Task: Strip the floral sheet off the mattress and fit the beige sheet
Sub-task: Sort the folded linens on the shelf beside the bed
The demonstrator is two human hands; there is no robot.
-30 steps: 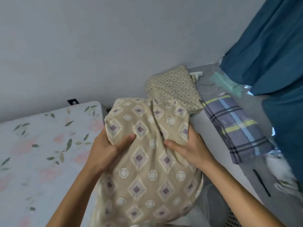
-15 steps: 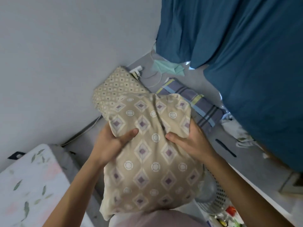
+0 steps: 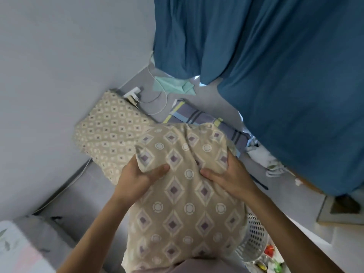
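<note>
Grey floor point(image 3: 82, 196) meets a pale wall, and blue curtains point(image 3: 275, 75) hang at the right. Both hands hold the folded beige sheet point(image 3: 187, 203) against the person's body. The left hand point(image 3: 137, 180) and right hand point(image 3: 230, 178) grip its upper part with curled fingers, thumbs pressing on front. Floral sheet point(image 3: 17, 251) covers the mattress corner at bottom left.

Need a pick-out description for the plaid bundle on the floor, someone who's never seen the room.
Start at the blue curtain hanging on the right and drop to the grey floor below its hem. The plaid folded fabric lies there, partly hidden behind the held beige pillow. It alone has purple, blue and yellow stripes; the neighbouring floor pillow is beige with small diamonds.
</note>
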